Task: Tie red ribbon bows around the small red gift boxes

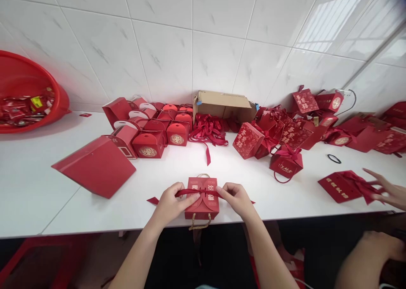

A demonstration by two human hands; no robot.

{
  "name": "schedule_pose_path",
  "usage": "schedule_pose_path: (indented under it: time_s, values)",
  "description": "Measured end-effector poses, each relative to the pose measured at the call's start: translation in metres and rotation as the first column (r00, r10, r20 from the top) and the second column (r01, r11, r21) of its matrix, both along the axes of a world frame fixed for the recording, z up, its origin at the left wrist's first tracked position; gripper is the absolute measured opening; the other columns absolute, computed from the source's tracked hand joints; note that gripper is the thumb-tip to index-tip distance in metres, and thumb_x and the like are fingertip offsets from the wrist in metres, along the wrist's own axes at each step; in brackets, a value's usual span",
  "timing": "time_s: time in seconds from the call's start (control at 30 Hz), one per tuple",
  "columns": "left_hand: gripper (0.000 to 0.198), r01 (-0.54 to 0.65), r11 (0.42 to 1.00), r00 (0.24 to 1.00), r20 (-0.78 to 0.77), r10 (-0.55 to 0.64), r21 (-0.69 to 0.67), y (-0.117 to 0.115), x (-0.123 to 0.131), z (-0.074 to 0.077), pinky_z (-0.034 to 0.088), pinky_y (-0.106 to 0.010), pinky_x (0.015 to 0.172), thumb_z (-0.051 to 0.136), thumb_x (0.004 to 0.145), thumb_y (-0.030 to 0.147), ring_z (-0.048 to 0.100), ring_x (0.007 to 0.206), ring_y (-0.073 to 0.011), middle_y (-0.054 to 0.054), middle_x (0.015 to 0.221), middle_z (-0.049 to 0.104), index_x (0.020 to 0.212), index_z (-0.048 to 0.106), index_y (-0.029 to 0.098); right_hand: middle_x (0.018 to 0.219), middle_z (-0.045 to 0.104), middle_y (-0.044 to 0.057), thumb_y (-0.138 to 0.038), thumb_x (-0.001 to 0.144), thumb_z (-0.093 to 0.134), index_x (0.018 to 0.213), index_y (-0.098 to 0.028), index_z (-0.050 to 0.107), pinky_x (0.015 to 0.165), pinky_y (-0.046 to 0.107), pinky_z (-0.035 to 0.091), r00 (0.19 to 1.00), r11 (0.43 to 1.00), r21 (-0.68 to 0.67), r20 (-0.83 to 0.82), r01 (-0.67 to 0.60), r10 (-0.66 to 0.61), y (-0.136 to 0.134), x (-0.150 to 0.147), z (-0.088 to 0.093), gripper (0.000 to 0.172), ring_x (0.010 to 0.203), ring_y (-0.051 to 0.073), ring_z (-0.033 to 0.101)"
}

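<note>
A small red gift box (203, 204) with gold print and a rope handle lies at the near edge of the white table (38, 183). A dark red ribbon (203, 192) runs across its top. My left hand (173, 204) pinches the ribbon at the box's left side, fingers closed. On the right side my right hand (236, 200) pinches the same ribbon. The ribbon's loose ends stick out on the table past both hands.
Folded red boxes (152, 132) stand at the back left beside a large flat red box (95, 166). An open cardboard carton (222, 105) spills red ribbons (207, 132). More red boxes (285, 132) lie right. A red basin (28, 94) sits far left. Another person's hand (385, 189) touches a red box (342, 186).
</note>
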State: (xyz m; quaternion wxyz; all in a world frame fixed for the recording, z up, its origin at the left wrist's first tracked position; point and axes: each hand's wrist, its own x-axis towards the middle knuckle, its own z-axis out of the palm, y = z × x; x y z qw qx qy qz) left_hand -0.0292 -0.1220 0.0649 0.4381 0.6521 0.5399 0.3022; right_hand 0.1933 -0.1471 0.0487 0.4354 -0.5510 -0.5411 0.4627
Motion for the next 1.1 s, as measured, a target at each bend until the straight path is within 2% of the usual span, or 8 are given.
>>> schedule_pose_path:
  time_s: [0.17, 0.3, 0.43, 0.6, 0.77, 0.9, 1.0, 1.1]
  values:
    - [0.049, -0.108, 0.991, 0.974, -0.189, 0.121, 0.078, -0.003, -0.006, -0.008, 0.034, -0.022, 0.052, 0.065, 0.066, 0.057, 0.043, 0.056, -0.0121, 0.006, 0.062, 0.039, 0.062, 0.033, 0.021, 0.053, 0.042, -0.004, -0.046, 0.073, 0.067, 0.057, -0.017, 0.049, 0.05, 0.024, 0.027, 1.0, 1.0, -0.002, 0.009, 0.026, -0.026, 0.001, 0.007, 0.007, 0.038, 0.052, 0.009, 0.034]
    - [0.049, -0.098, 0.991, 0.978, -0.176, 0.113, 0.093, -0.006, -0.005, -0.01, 0.036, -0.024, 0.055, 0.062, 0.068, 0.059, 0.044, 0.06, -0.0129, 0.005, 0.064, 0.04, 0.064, 0.031, 0.021, 0.054, 0.042, -0.005, -0.049, 0.072, 0.068, 0.058, -0.017, 0.049, 0.05, 0.023, 0.027, 1.0, 0.999, -0.031, 0.017, 0.007, -0.007, 0.004, 0.009, 0.007, 0.039, 0.052, 0.008, 0.034]
    - [0.044, -0.119, 0.979, 0.978, -0.149, 0.144, 0.165, -0.007, -0.001, -0.01, 0.043, -0.03, 0.065, 0.062, 0.068, 0.059, 0.049, 0.071, -0.0172, 0.002, 0.075, 0.045, 0.072, 0.037, 0.022, 0.051, 0.042, -0.005, -0.054, 0.079, 0.057, 0.058, -0.018, 0.045, 0.048, 0.022, 0.027, 0.999, 0.995, -0.085, 0.011, -0.047, 0.048, 0.001, 0.013, 0.01, 0.044, 0.048, 0.008, 0.034]
    - [0.044, -0.21, 0.875, 0.957, -0.09, 0.275, 0.437, -0.011, 0.002, 0.004, 0.04, -0.043, 0.088, 0.066, 0.069, 0.051, 0.048, 0.099, -0.0262, -0.005, 0.101, 0.046, 0.095, 0.043, 0.023, 0.052, 0.052, -0.002, -0.052, 0.081, 0.056, 0.06, -0.017, 0.052, 0.047, 0.022, 0.029, 0.982, 0.979, -0.123, -0.117, -0.164, 0.15, -0.009, 0.022, 0.025, 0.041, 0.047, 0.008, 0.042]
    - [0.041, 0.009, 0.794, 0.984, -0.145, 0.1, 0.608, -0.02, 0.026, 0.031, 0.035, -0.042, 0.091, 0.069, 0.069, 0.042, 0.046, 0.103, -0.027, -0.006, 0.104, 0.047, 0.095, 0.044, 0.023, 0.06, 0.06, 0.0, -0.045, 0.079, 0.063, 0.072, -0.016, 0.062, 0.058, 0.025, 0.04, 0.923, 0.981, -0.046, -0.349, -0.187, 0.159, -0.012, 0.015, 0.042, 0.029, 0.056, 0.011, 0.051]
    - [0.034, 0.06, 0.743, 0.964, -0.233, 0.131, 0.667, -0.019, 0.051, 0.035, 0.033, -0.042, 0.089, 0.066, 0.073, 0.033, 0.046, 0.102, -0.0282, -0.007, 0.103, 0.048, 0.097, 0.044, 0.022, 0.064, 0.061, 0.002, -0.042, 0.081, 0.062, 0.086, -0.015, 0.069, 0.06, 0.026, 0.042, 0.874, 0.983, -0.018, -0.46, -0.184, 0.155, -0.011, 0.005, 0.051, 0.028, 0.058, 0.01, 0.051]
    - [0.028, -0.021, 0.715, 0.955, -0.198, 0.222, 0.699, -0.012, 0.055, 0.034, 0.033, -0.042, 0.089, 0.059, 0.077, 0.022, 0.046, 0.103, -0.0277, -0.008, 0.104, 0.049, 0.1, 0.044, 0.022, 0.069, 0.062, 0.002, -0.043, 0.079, 0.064, 0.091, -0.016, 0.07, 0.06, 0.026, 0.043, 0.887, 0.986, -0.029, -0.442, -0.166, 0.136, -0.013, 0.003, 0.055, 0.03, 0.059, 0.011, 0.053]
    - [0.03, -0.104, 0.699, 0.944, -0.15, 0.292, 0.708, -0.007, 0.048, 0.033, 0.034, -0.041, 0.088, 0.057, 0.075, 0.018, 0.047, 0.102, -0.0274, -0.008, 0.103, 0.049, 0.101, 0.043, 0.021, 0.067, 0.06, -0.001, -0.042, 0.075, 0.068, 0.082, -0.017, 0.068, 0.056, 0.024, 0.042, 0.948, 0.994, -0.036, -0.307, -0.105, 0.089, -0.017, 0.006, 0.055, 0.026, 0.055, 0.009, 0.05]
